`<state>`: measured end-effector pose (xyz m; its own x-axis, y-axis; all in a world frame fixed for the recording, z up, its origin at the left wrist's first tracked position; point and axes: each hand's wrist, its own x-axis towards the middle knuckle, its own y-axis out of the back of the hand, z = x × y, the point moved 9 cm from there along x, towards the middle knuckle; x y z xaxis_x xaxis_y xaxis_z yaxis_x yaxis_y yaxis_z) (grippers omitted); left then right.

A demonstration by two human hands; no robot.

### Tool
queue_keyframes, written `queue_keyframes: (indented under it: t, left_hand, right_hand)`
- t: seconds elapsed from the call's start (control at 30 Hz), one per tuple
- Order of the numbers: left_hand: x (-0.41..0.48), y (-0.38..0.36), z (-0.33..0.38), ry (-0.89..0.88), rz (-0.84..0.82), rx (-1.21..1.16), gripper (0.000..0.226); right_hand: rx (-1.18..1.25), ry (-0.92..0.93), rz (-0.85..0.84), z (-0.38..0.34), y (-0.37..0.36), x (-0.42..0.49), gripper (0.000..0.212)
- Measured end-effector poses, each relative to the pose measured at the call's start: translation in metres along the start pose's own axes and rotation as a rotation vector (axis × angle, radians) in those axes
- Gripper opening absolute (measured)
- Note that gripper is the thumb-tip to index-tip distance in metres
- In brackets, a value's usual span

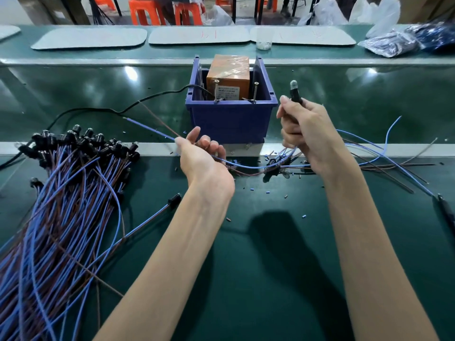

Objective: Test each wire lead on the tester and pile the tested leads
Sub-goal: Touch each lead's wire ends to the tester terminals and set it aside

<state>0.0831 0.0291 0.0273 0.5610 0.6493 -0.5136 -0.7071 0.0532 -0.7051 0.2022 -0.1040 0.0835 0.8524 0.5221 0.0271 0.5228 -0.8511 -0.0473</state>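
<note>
My right hand point(302, 134) grips the black bulb socket point(294, 91) of one wire lead, bulb end up, just right of the tester. My left hand point(199, 153) pinches that lead's blue and brown wires point(152, 129), whose bare ends point up-left. The tester point(227, 75) is an orange box with two upright screws, standing in a blue bin point(231, 119). A big pile of leads point(64, 193) with black sockets lies at the left. A few loose leads point(369, 156) lie at the right behind my right hand.
A black cable point(98, 110) runs from the bin to the left. Small bits of cut insulation point(268, 192) dot the green mat. Grey pads point(197, 35) and a small cup point(263, 44) sit on the far bench, plastic bags point(398, 40) at the far right.
</note>
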Motion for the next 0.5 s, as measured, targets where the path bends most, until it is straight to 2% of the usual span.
queue_keyframes:
  t: [0.07,0.27,0.33,0.5]
  left_hand:
    - [-0.001,-0.01,-0.002,0.014,-0.112,0.067,0.039]
    - [-0.019,-0.033,-0.023,0.017,-0.403,0.515,0.032]
    - [-0.025,-0.038,-0.027,-0.047,-0.465,0.662,0.032]
    - [-0.027,-0.042,-0.029,-0.121,-0.535,0.841,0.03]
  right_hand:
    - [-0.006,0.003,0.017,0.0,0.004,0.001,0.031]
    - [-0.055,0.047,0.068,-0.001,0.006,0.001,0.019]
    - [-0.075,0.035,0.083,0.0,0.003,0.001,0.019]
    - [-0.05,0.012,-0.047,0.002,-0.018,-0.002,0.018]
